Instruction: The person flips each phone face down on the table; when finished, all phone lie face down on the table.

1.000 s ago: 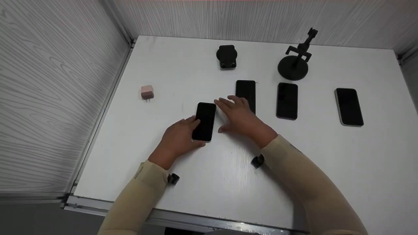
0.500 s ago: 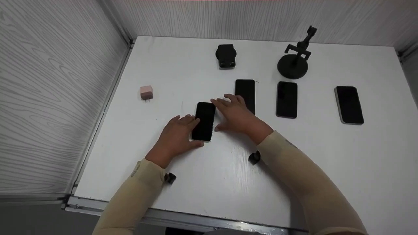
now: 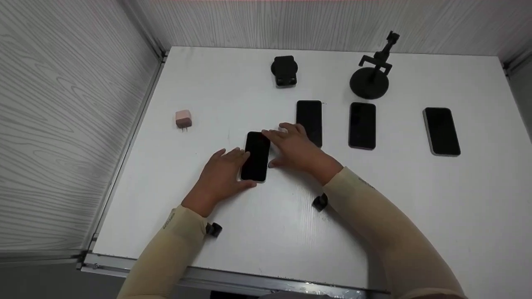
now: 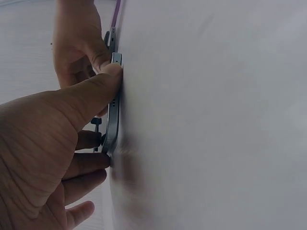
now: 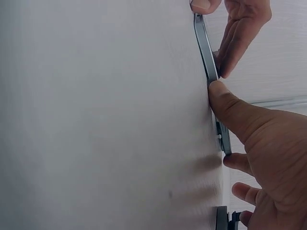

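Note:
A black-screened smartphone (image 3: 254, 158) lies face up on the white table between my two hands. My left hand (image 3: 220, 174) holds it at its lower left, thumb along the bottom edge and a fingertip at the left edge. From the other side my right hand (image 3: 295, 149) holds the same smartphone, with the thumb against the right edge and the index finger at the top right corner. In the right wrist view, the side of the smartphone (image 5: 205, 48) shows edge-on. Behind the right fingers lies a second smartphone (image 3: 309, 120), its lower part close to the hand.
Two more phones lie to the right, a black phone (image 3: 362, 126) and a silver-edged phone (image 3: 442, 131). At the back stand a round-based black stand (image 3: 369, 83) and a black folded holder (image 3: 284, 71). A pink charger plug (image 3: 183, 118) sits at the left.
My right hand has moved left, bringing its index finger onto the corner of the smartphone and its thumb to the edge. My left hand has shifted only slightly; the smartphone stays in nearly the same place.

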The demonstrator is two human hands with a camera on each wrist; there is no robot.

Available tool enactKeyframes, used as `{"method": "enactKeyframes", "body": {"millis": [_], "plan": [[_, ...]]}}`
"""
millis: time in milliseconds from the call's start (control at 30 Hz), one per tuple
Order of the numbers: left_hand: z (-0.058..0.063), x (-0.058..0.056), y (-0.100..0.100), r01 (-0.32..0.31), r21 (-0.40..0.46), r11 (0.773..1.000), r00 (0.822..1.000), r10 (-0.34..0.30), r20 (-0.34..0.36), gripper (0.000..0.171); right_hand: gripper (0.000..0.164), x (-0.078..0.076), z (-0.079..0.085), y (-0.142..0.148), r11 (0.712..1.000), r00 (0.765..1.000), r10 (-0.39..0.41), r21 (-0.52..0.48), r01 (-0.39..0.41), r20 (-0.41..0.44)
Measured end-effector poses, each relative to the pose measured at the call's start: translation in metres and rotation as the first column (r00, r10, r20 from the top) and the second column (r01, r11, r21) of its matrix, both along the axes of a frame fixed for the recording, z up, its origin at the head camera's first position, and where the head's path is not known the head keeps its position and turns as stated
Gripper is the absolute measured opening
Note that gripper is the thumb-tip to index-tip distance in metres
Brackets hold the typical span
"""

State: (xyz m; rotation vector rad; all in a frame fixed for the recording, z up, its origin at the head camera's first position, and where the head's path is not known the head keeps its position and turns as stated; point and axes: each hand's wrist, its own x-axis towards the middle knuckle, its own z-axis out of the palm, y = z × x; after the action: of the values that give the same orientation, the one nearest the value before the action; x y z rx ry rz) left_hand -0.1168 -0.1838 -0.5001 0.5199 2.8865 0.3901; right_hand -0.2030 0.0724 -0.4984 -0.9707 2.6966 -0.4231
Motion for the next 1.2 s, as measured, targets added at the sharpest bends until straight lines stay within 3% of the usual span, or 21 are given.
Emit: {"method": "enactKeyframes", "body": {"millis": [433, 700, 1200], "plan": [[0.002, 0.007, -0.006, -0.01, 0.02, 1.0, 1.0, 0.009, 0.023, 0.093, 0.092, 0.003, -0.001, -0.011, 1.0, 1.0, 0.008, -0.005, -0.008, 0.017], [-0.003, 0.009, -0.008, -0.003, 0.048, 0.999, 1.0, 0.003, 0.009, 0.093, 0.079, 0.0, -0.001, -0.012, 0.999, 0.999, 0.006, -0.032, -0.005, 0.033], [-0.006, 0.005, -0.004, 0.033, 0.034, 0.999, 0.999, -0.032, -0.022, 0.096, 0.086, -0.001, -0.006, -0.008, 0.998, 1.0, -0.009, -0.062, 0.008, -0.003]]}}
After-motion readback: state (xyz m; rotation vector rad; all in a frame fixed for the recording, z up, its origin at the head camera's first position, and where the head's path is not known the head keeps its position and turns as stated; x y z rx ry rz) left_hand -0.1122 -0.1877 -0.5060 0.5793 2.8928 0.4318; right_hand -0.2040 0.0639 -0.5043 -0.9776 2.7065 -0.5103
